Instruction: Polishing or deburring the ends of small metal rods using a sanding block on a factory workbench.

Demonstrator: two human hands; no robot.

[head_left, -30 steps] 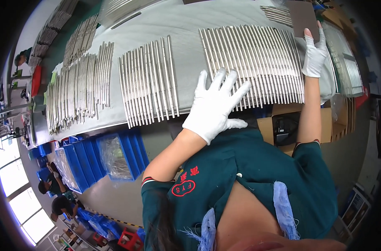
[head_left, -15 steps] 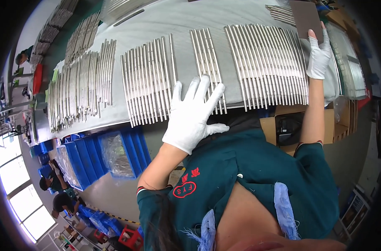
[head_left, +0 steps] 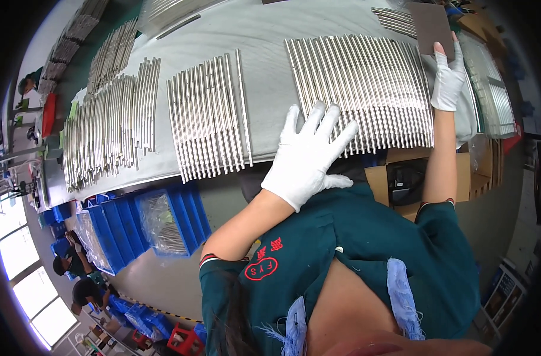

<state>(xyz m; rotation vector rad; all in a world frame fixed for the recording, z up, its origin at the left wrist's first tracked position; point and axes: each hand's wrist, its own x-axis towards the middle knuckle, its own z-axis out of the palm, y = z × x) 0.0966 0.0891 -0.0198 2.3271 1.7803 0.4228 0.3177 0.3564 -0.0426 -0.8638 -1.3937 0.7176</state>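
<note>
My left hand (head_left: 311, 155), in a white glove, lies with fingers spread over the left end of a wide row of shiny metal rods (head_left: 365, 77). Its fingertips rest on the rods' lower halves and hide parts of them. At the table's right, my gloved right hand (head_left: 448, 83) grips the lower edge of a flat, dark brown rectangular sheet (head_left: 432, 29) between thumb and fingers. Left of my left hand lies a second row of rods (head_left: 205, 118), with a single rod (head_left: 244, 107) slightly apart from its right side.
More rods (head_left: 113, 118) lie in uneven rows at the table's left, and a small bundle (head_left: 394, 22) lies at the far right. Blue crates (head_left: 119, 231) stand below on the left. An open cardboard box (head_left: 377, 184) is below the right edge. Other people work at far left.
My left hand has slid right, and the small separate group of rods now adjoins the wide row. My right hand keeps its hold on the brown sheet, nearly still.
</note>
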